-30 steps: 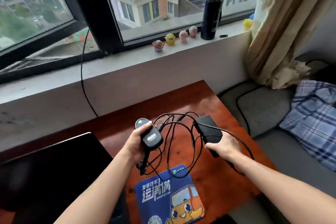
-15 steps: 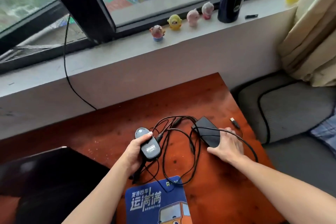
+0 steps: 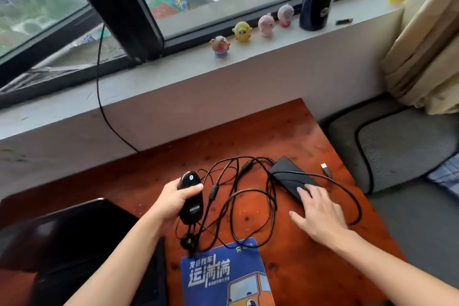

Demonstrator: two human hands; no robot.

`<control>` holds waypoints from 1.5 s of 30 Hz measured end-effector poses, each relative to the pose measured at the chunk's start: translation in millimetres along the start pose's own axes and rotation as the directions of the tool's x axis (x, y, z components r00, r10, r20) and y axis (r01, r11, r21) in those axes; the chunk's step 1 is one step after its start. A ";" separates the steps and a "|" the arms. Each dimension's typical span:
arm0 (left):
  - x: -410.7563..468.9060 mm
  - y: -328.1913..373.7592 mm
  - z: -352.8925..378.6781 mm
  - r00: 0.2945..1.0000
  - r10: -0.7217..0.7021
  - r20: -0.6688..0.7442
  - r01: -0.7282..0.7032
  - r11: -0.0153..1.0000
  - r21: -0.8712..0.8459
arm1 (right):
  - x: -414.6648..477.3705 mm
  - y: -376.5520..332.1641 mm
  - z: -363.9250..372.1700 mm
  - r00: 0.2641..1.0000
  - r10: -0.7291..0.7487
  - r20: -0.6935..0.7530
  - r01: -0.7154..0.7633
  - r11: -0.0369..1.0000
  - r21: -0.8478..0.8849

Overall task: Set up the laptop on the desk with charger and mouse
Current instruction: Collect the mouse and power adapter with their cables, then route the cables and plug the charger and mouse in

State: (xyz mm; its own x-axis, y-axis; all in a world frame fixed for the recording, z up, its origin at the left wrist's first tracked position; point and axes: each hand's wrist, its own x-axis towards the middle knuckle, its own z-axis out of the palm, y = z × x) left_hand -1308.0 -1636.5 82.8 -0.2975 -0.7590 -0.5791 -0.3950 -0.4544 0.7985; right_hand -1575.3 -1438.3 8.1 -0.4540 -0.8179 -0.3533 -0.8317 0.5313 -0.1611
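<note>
Item: our left hand [image 3: 173,200], grip closed round the black mouse [image 3: 190,196], held just above the surface [image 3: 285,131]; its cord drops into the cable tangle [image 3: 238,196] between the hands. Item: our right hand [image 3: 320,211], grip open and flat, fingertips resting on the near end of the charger brick [image 3: 290,177], which lies on the surface near the right edge. Item: closed laptop [image 3: 67,238] at near left; blue mouse pad [image 3: 223,273] at near centre, cable loops lying across its far edge. Risks, as we judge them: lifting the mouse may drag the interlaced charger lead and pull the brick or the loose USB plug [image 3: 325,169] off the right edge; tugging could tighten the knot.
</note>
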 end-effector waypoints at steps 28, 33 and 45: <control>-163.0 -148.5 -275.1 0.832 -0.224 -0.508 -0.225 0.700 -0.677 | -80.2 -260.3 -25.0 0.748 -0.657 0.092 0.500 0.650 0.573; -140.3 -215.6 -239.5 0.832 -0.393 -0.392 0.025 0.732 -0.681 | -86.0 -259.2 -63.5 0.755 -0.654 0.045 0.502 0.621 0.601; -112.0 -248.9 -224.5 0.693 -0.180 -0.698 0.265 0.964 0.013 | -98.3 -242.0 19.0 0.857 -0.401 0.325 0.179 0.821 0.542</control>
State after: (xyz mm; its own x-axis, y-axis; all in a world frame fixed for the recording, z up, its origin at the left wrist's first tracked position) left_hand -981.2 -1543.1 -14.1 0.4722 -0.7694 -0.4301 -0.4712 -0.6327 0.6146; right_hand -1323.3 -1482.3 64.3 0.0483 -0.8417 -0.5377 -0.5912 0.4099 -0.6946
